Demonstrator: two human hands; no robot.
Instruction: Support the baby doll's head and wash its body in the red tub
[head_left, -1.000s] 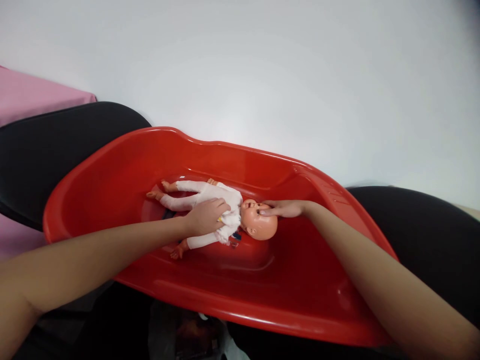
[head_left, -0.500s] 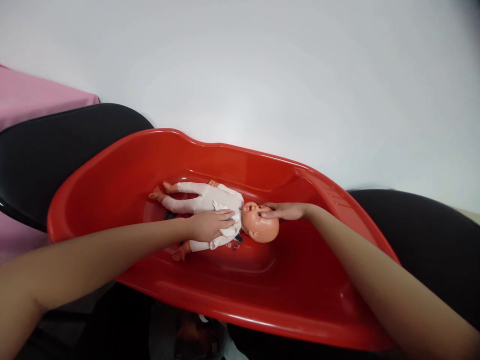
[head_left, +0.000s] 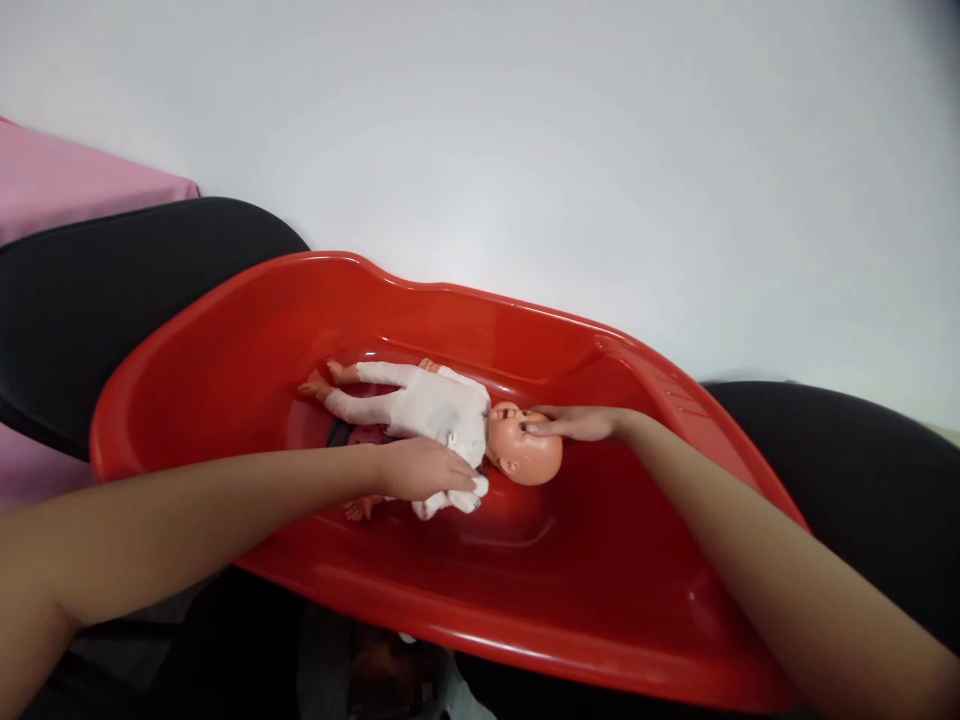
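Observation:
A baby doll (head_left: 435,400) with a white cloth body lies on its back in a red baby bathtub (head_left: 420,590), feet to the left and head to the right. My right hand (head_left: 581,422) grips the doll's bald head from the right, the thumb on its face and the other fingers partly hidden. My left hand (head_left: 431,470) is closed on a small white cloth (head_left: 450,497) over the doll's near arm, and covers most of that arm. A grey damp-looking patch shows on the doll's chest.
Black chair seats (head_left: 135,300) stand under the tub's left end and, as a second black seat (head_left: 862,480), under its right end. Pink fabric (head_left: 82,180) hangs at the far left. Behind the tub rises a white wall (head_left: 525,150).
My left hand has moved with the white cloth from the doll's chest toward its near arm, baring the chest. My right hand stays on the head.

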